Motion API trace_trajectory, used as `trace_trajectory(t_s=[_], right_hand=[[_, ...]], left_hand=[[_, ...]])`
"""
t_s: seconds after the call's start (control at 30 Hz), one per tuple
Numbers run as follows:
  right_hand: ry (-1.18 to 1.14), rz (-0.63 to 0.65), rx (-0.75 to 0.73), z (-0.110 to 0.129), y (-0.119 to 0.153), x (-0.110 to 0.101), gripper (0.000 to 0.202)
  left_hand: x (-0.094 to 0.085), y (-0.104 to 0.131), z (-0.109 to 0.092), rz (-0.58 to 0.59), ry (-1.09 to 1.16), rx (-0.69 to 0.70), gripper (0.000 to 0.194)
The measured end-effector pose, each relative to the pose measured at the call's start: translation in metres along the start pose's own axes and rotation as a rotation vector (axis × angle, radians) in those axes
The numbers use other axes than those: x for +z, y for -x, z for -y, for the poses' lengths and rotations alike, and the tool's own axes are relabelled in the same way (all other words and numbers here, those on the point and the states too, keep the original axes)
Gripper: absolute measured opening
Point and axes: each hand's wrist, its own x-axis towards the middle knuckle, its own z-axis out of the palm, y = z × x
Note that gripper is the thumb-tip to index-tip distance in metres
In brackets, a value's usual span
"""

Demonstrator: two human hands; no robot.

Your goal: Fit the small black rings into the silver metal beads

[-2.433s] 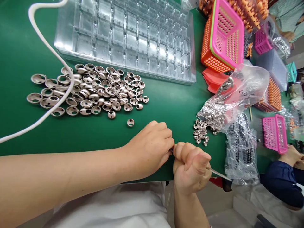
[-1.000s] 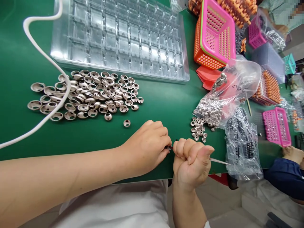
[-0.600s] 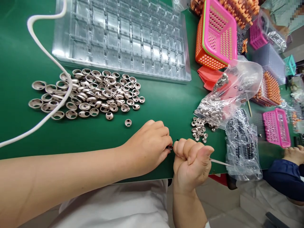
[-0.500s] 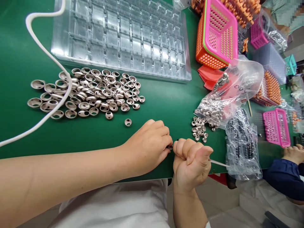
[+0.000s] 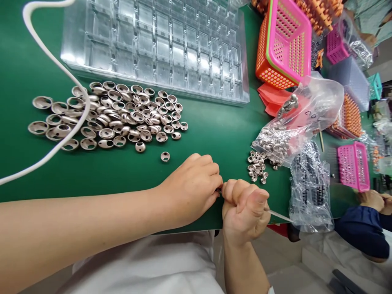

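Note:
My left hand (image 5: pixel 191 190) is closed at the table's front edge, pinching a small dark part (image 5: pixel 218 190) that is mostly hidden by the fingertips. Touching or nearly touching it, my right hand (image 5: pixel 245 208) is a fist with the thumb on top. A thin pale strip or tool (image 5: pixel 279 215) sticks out of the right fist toward the right. Beyond my left forearm lies a pile of silver ring-like metal pieces (image 5: pixel 116 114), with one single piece (image 5: pixel 165 157) apart from it. Smaller metal pieces (image 5: pixel 257 166) lie beyond my right hand.
A clear compartment tray (image 5: pixel 159 53) stands at the back. A white cable (image 5: pixel 55 61) crosses the pile. At the right are stacked baskets (image 5: pixel 263 61), a plastic bag of metal pieces (image 5: pixel 318 106), a bag of black parts (image 5: pixel 310 192), a pink basket (image 5: pixel 353 166) and another person's hands (image 5: pixel 372 201).
My right fist has turned slightly, and the pale strip's visible end has shifted left and down. The camera view has shifted a little. The other person's hands now show more.

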Motion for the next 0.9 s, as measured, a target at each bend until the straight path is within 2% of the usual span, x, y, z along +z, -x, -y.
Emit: trace_trajectory(t_s=[0.37, 0.63, 0.73, 0.9], right_hand=[[0.072, 0.047, 0.004, 0.003, 0.001, 0.0, 0.052], [0.058, 0.04, -0.055, -0.003, 0.003, 0.0, 0.047], [-0.013, 0.009, -0.039, -0.003, 0.001, 0.001, 0.048], [-0.188, -0.114, -0.017, 0.008, -0.007, -0.004, 0.058]], left_hand=[[0.004, -0.001, 0.001, -0.033, 0.007, 0.011, 0.02], [0.007, -0.001, 0.003, -0.048, -0.013, 0.02, 0.018], [0.01, -0.001, 0.005, -0.085, -0.006, 0.032, 0.012], [0.01, 0.0, 0.006, -0.07, 0.016, 0.009, 0.005]])
